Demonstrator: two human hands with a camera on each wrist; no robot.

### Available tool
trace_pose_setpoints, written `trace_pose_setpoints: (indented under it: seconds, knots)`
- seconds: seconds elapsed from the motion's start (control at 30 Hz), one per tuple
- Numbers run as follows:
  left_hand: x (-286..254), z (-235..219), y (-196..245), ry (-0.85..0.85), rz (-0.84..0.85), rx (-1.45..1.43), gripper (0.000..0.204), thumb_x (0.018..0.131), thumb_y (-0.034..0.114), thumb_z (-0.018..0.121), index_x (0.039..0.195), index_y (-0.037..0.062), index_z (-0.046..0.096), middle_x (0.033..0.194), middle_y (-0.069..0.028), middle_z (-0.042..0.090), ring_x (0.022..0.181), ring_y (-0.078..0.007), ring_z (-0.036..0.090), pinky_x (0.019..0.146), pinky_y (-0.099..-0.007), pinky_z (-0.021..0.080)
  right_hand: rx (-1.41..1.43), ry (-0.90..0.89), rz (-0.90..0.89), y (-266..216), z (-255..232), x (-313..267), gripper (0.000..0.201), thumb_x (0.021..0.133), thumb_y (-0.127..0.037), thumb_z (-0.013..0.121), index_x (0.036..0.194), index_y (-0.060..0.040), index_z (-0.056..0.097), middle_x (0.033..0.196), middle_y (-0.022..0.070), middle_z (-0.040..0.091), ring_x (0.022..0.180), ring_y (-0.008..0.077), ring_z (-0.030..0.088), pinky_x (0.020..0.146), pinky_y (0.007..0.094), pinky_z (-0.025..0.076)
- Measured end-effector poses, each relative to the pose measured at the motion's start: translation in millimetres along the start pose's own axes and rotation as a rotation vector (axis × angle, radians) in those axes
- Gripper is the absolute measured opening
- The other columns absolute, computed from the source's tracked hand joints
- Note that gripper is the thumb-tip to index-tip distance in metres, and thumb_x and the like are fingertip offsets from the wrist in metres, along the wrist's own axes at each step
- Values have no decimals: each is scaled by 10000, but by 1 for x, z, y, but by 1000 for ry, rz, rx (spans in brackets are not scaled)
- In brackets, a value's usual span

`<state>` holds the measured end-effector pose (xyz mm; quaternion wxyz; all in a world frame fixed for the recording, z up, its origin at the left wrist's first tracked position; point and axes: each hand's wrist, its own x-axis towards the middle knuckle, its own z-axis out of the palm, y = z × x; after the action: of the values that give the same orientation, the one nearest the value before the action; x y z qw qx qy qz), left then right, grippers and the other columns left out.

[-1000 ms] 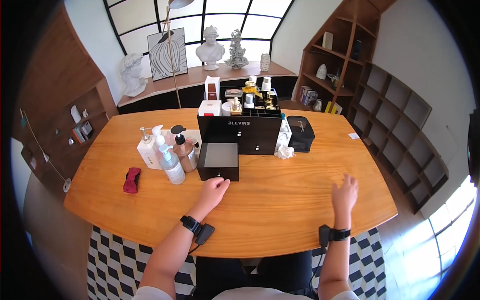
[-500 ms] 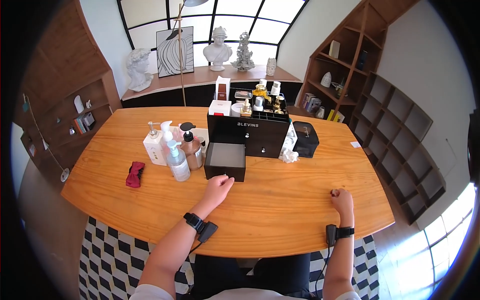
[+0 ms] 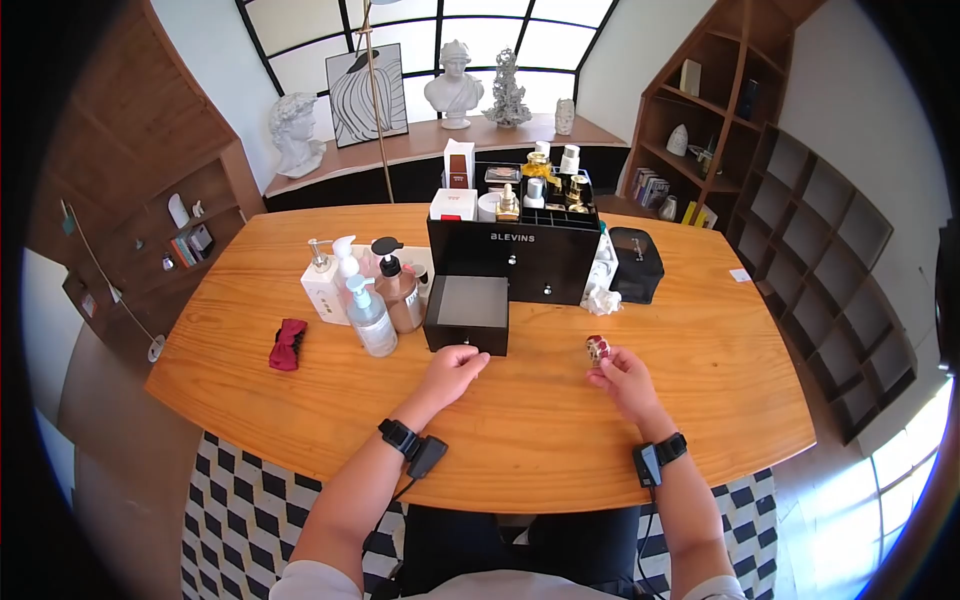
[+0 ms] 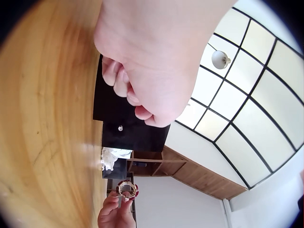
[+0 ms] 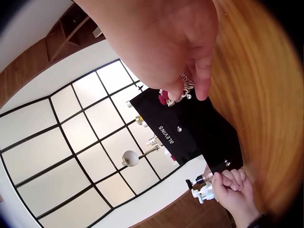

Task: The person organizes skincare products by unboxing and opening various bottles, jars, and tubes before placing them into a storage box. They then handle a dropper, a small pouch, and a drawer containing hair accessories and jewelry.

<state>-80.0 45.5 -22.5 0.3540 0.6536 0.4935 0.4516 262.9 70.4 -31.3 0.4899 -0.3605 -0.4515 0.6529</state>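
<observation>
My right hand (image 3: 628, 384) pinches a red and gold bracelet (image 3: 598, 349), raised over the table to the right of the pulled-out drawer. Its ring shape shows in the left wrist view, where the bracelet (image 4: 127, 189) stands above the fingertips. Black and open-topped, the drawer (image 3: 470, 302) juts from the left of the organizer marked BLEVINS (image 3: 545, 262); only its grey lining shows inside. Close in front of the drawer is my left hand (image 3: 452, 376), fingers curled and holding nothing. The drawer's small knob (image 5: 227, 163) shows just beyond this hand in the right wrist view.
Pump bottles (image 3: 372, 320) and a white box (image 3: 324, 288) stand left of the drawer. A dark red bow (image 3: 287, 345) lies further left. Crumpled tissue (image 3: 603, 300) and a black case (image 3: 637, 264) sit by the organizer's right side, and cosmetics crowd its top.
My right hand first reached over the table's right side, then closed on the bracelet and brought it forward and left towards the drawer. The left hand stays by the drawer front.
</observation>
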Motion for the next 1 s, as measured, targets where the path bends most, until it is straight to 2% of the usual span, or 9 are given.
trace_pose_setpoints:
  seconds: [0.2,0.3,0.37,0.4,0.5,0.6,0.73,0.83,1.0]
  knots:
    - [-13,-25,36,-162,-3,-118,400,984,262,636,656,63,521,603,49,476,539,-50,391,497,-258,319,-70,85,-78,2,0,2,218,975,21,592,1187,-5,550,1089,50,585,979,172,643,919,312,568]
    - [-37,-70,109,-331,-273,-48,306,975,243,649,713,94,601,601,53,508,515,-46,432,484,-225,329,-38,98,-113,-3,4,-1,302,945,62,617,1224,11,512,1103,74,588,969,176,652,890,301,581]
    - [-46,-117,117,-225,-339,42,212,963,242,668,829,78,653,617,49,540,525,-44,465,485,-206,347,-4,100,-106,-10,8,-5,356,930,70,636,1245,5,484,1113,83,592,976,177,650,893,297,577]
    - [-47,-142,102,-1,-297,-18,200,950,253,680,870,71,663,662,39,576,565,-45,496,511,-205,377,-11,92,-116,-11,8,-6,364,930,71,633,1251,-5,477,1127,81,589,992,178,650,916,305,571]
    - [-35,-243,-14,605,-169,187,308,866,299,760,974,25,669,753,-47,659,683,-168,630,596,-295,502,-37,82,-145,-13,7,-8,380,929,72,630,1259,-23,466,1148,77,587,1023,180,650,955,320,560]
    - [-62,-301,-91,737,-108,1064,442,764,344,834,986,1,667,855,-151,699,832,-350,683,732,-421,553,-78,90,-170,-12,8,-6,374,924,73,639,1248,-21,476,1128,79,601,1015,176,655,936,310,558]
    - [-75,-272,-55,572,-642,1093,603,724,328,834,1159,-10,590,1071,-241,678,994,-425,656,857,-471,530,-118,99,-180,-8,4,-4,357,921,70,647,1231,-11,489,1114,78,610,992,173,660,908,290,555]
    - [-82,-260,-50,626,-576,995,647,741,246,812,1265,8,515,1042,-234,665,993,-406,650,853,-440,528,-120,102,-172,-12,6,-6,353,917,72,651,1224,-5,495,1113,77,610,995,171,657,903,285,554]
    - [-89,-249,-61,823,-56,446,679,785,19,712,1400,37,426,1073,-143,632,944,-259,642,800,-339,524,-84,99,-179,-12,6,-7,354,911,82,650,1222,-4,504,1124,78,609,1015,164,648,909,281,551]
